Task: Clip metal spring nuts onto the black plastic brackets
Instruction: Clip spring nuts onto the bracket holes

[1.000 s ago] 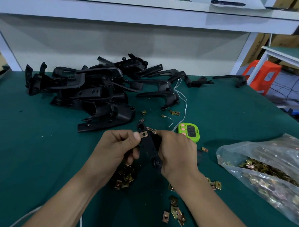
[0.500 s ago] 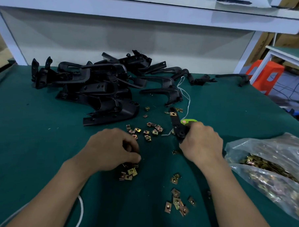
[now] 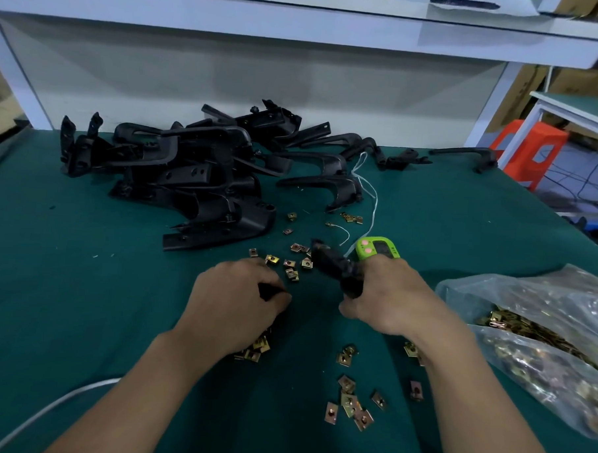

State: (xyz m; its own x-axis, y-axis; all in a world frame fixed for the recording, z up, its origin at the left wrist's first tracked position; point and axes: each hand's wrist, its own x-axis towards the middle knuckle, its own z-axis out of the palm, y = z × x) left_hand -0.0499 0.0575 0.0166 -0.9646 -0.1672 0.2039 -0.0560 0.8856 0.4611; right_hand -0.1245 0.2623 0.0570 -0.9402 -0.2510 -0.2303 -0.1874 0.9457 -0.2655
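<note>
Since the earlier frame, the black plastic bracket [image 3: 333, 266] in the right hand [image 3: 392, 299] has swung its far end leftward and lower; it now appears motion-blurred. The right-hand fingers are wrapped around the bracket's near end, just in front of a green digital timer [image 3: 377, 250]. The left hand [image 3: 234, 305] stays knuckles-up over loose spring nuts [image 3: 350, 401] scattered on the green table mat [image 3: 82, 285], fingers curled; whether they pinch a nut cannot be determined. A pile of brackets [image 3: 190, 177] lies at the far left, a clear bag of nuts [image 3: 542, 339] at the right. A white shelf [image 3: 300, 17] spans overhead; an orange stool [image 3: 530, 147] stands beyond the table.
</note>
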